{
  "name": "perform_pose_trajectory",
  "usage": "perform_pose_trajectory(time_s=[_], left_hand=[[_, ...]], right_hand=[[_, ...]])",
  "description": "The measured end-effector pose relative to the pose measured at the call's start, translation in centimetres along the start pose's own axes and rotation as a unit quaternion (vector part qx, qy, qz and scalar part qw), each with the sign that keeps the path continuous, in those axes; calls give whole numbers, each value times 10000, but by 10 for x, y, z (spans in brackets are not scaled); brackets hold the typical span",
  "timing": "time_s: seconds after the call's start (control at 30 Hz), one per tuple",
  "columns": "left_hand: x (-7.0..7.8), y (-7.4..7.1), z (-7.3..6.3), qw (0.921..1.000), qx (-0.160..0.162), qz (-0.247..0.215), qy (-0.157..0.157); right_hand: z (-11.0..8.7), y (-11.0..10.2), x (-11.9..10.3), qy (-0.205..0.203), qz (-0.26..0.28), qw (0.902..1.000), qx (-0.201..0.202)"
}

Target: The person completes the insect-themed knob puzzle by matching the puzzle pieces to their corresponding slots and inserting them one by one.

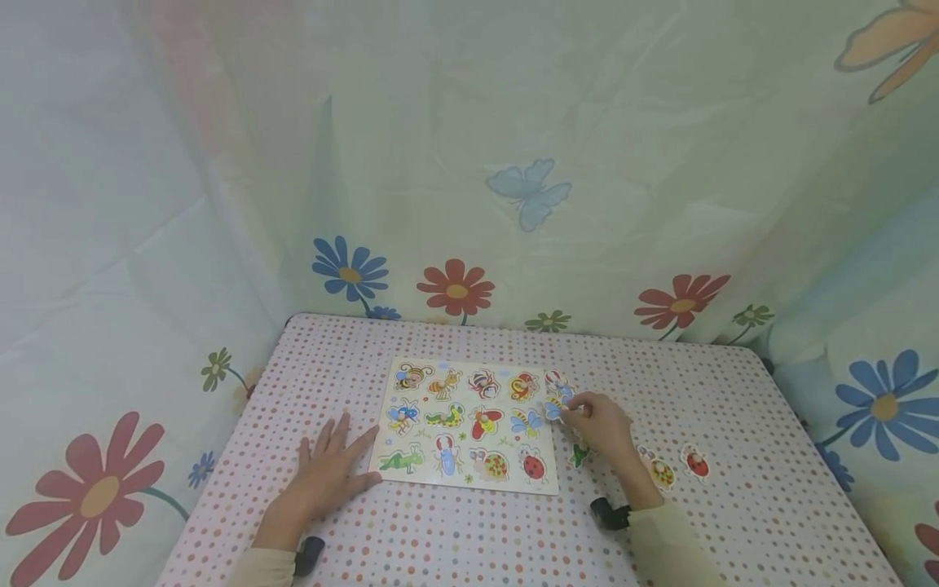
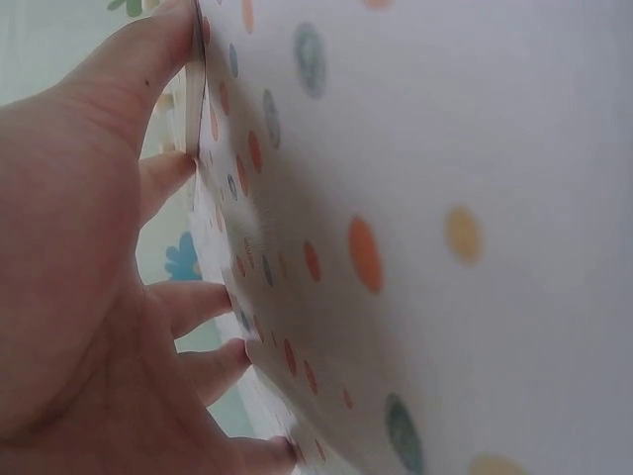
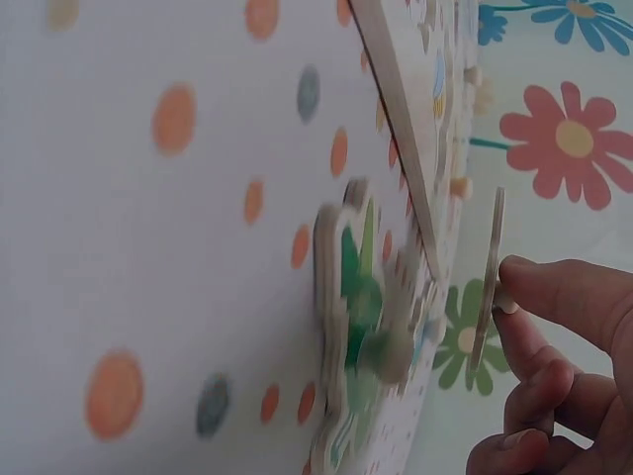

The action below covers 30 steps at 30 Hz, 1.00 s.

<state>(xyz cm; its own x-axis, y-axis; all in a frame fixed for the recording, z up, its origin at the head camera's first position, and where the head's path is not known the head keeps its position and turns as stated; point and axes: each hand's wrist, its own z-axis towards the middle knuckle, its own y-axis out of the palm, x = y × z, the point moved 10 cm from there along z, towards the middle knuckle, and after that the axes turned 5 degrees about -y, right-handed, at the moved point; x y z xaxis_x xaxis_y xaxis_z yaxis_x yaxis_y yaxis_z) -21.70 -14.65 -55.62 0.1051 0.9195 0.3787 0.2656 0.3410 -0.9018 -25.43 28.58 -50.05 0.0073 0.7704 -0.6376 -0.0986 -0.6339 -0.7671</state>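
Note:
A wooden insect puzzle board (image 1: 546,484) lies flat on the dotted table, several bright bugs pictured on it in rows. My left hand (image 1: 326,471) rests at its left side, fingers spread; in the left wrist view the thumb (image 2: 129,69) touches the board's edge. By its small knob, my right hand (image 1: 603,425) pinches a blue-winged insect piece (image 1: 553,410) above the board's right edge. In the right wrist view this piece (image 3: 492,272) appears edge-on, raised off the surface; its picture is hidden there. A green knobbed piece (image 3: 361,297) lies below the right hand.
Right of the board, a stag beetle piece (image 1: 557,381) lies near the top corner. Farther right are a snail piece (image 1: 663,473) and a ladybug piece (image 1: 696,463). A flower-printed curtain (image 1: 411,187) hangs around the table (image 1: 411,538).

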Motion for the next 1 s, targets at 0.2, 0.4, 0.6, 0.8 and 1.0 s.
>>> perform_pose_trajectory(time_s=[0.2, 0.4, 0.6, 0.8, 1.0], left_hand=[[-1, 1, 1, 10000, 4, 16, 1], [-1, 1, 1, 10000, 30, 42, -12], [-1, 1, 0, 10000, 42, 61, -12], [0, 1, 0, 10000, 62, 50, 8], [0, 1, 0, 10000, 79, 42, 31]], right_hand=[[1, 11, -10, -163, 73, 9998, -58], [1, 22, -18, -294, 64, 9995, -125], [-2, 31, -25, -234, 49, 9996, -168], [-1, 39, -29, -185, 2, 9996, -232], [-1, 45, -29, -199, -167, 9992, -312]])
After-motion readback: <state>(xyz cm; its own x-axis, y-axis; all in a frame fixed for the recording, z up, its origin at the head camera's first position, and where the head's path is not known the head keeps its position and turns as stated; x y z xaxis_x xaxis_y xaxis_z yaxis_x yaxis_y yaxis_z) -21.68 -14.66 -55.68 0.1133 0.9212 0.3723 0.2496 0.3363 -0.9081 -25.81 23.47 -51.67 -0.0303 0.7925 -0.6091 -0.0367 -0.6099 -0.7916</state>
